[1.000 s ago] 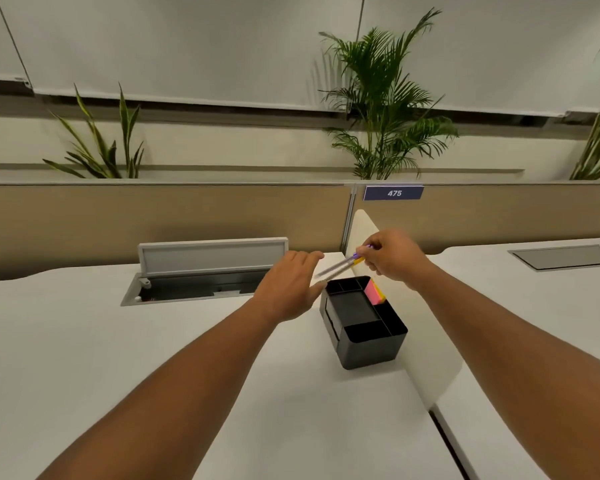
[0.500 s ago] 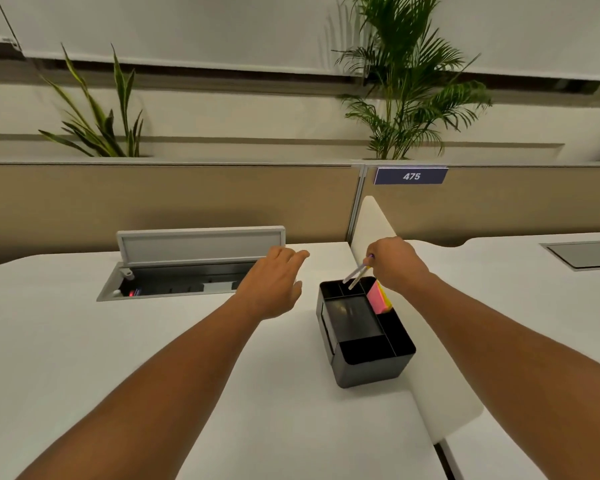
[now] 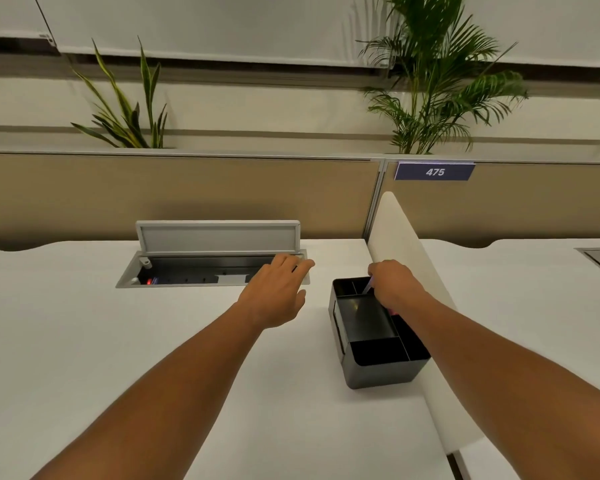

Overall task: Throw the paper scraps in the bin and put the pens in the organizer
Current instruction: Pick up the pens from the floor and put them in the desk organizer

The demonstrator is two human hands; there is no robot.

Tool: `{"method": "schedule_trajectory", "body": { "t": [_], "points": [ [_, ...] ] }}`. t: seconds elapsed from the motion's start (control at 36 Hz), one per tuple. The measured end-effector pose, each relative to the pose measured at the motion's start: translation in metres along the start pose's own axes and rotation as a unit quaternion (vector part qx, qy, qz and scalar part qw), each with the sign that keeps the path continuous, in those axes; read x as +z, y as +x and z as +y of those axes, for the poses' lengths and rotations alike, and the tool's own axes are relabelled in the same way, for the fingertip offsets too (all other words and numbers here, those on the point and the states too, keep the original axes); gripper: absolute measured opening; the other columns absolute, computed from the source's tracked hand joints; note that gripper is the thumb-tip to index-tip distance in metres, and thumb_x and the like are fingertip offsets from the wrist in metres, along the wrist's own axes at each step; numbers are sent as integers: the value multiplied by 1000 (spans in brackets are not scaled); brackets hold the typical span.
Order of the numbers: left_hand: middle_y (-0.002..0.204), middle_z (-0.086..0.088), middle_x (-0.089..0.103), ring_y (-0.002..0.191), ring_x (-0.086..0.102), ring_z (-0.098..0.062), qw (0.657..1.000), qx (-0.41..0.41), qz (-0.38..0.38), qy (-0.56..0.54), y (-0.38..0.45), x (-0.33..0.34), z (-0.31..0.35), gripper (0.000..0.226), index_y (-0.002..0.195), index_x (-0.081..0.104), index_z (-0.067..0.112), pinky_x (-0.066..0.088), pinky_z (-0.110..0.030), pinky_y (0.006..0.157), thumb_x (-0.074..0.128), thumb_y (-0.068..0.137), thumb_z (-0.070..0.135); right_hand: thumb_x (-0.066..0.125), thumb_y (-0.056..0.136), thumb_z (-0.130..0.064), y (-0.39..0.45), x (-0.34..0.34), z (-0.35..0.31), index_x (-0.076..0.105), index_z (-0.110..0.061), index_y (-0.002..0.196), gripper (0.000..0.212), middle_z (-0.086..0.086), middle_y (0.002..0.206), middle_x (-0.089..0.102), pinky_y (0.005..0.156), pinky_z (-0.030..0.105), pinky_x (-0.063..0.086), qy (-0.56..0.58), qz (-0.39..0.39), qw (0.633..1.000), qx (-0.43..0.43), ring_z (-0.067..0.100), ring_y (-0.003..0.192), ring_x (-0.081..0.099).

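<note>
Pens [image 3: 367, 288] tilt into black organizer's [image 3: 378, 341] far compartment.

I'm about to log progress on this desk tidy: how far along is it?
Done: no paper scraps show on the desk, though no bin is in view to confirm. In hand: the right hand is lowering pens into a rear compartment of the organizer. The left hand hovers open and empty. Left: release the pens; no others are visible.
</note>
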State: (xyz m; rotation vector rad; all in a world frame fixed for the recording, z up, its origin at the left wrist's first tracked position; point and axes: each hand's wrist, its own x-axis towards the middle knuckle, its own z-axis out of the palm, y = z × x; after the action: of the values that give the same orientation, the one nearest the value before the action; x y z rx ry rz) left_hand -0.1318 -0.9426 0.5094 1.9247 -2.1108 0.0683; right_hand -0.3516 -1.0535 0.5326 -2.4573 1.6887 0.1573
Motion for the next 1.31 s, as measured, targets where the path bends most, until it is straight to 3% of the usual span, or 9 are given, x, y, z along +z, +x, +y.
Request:
{"method": "schedule_trajectory", "body": {
  "t": [0.11,0.25,0.33,0.42,0.53,0.72,0.89,1.31],
  "points": [
    [144,0,43,131,40,-23,1000,-13,4,4,-10,-7,-5,57,145,31,28,43,-39,102,54,94,38,67,89,-8,-1,6,2,60,-8,118,30,14,116,64,86,40,57,27,10,1000,-6,29,101,63],
    [144,-2,44,132,39,-24,1000,-23,13,11,-32,-19,-11,59,147,31,25,42,-40,102,54,95,38,60,94,-8,-15,1,0,53,-7,129,36,13,115,64,79,38,58,5,60,998,-20,28,101,64],
    [145,-2,43,133,39,-25,999,-26,20,11,-47,-29,-11,58,147,31,26,41,-41,104,54,95,37,58,96,-8,-26,-5,-9,52,-5,132,37,15,118,62,87,38,53,-10,87,996,-33,30,105,62],
    [147,-2,43,134,38,-25,999,-24,29,14,-63,-42,-11,58,147,31,26,41,-40,104,54,95,36,55,98,-9,-42,-9,-24,54,-4,130,33,16,118,62,90,41,51,-14,120,991,-50,32,107,61],
    [146,-2,43,134,37,-24,999,-20,44,23,-87,-61,-9,56,146,32,24,42,-40,103,53,95,35,50,100,-17,-69,-12,-48,57,-5,124,27,14,113,63,84,43,51,0,169,983,-77,32,102,59],
    [146,-3,43,134,37,-24,996,1,79,45,-147,-98,-11,55,146,33,21,43,-38,101,52,95,33,49,99,-28,-128,-10,-94,61,-13,122,31,9,121,64,85,41,51,2,238,966,-97,30,107,57],
    [161,-5,24,150,14,-23,996,-18,65,61,-211,-119,-21,63,154,18,14,26,-42,118,39,100,41,50,96,-28,-187,-4,-133,62,-13,121,31,9,121,64,82,41,49,-9,268,958,-97,31,106,57],
    [164,-7,10,152,2,-27,994,-72,-10,78,-327,-118,11,67,155,12,13,9,-42,122,28,102,49,46,100,-38,-324,41,-214,45,-18,143,48,6,147,50,107,44,41,37,229,966,-115,27,136,45]
  ]
}}
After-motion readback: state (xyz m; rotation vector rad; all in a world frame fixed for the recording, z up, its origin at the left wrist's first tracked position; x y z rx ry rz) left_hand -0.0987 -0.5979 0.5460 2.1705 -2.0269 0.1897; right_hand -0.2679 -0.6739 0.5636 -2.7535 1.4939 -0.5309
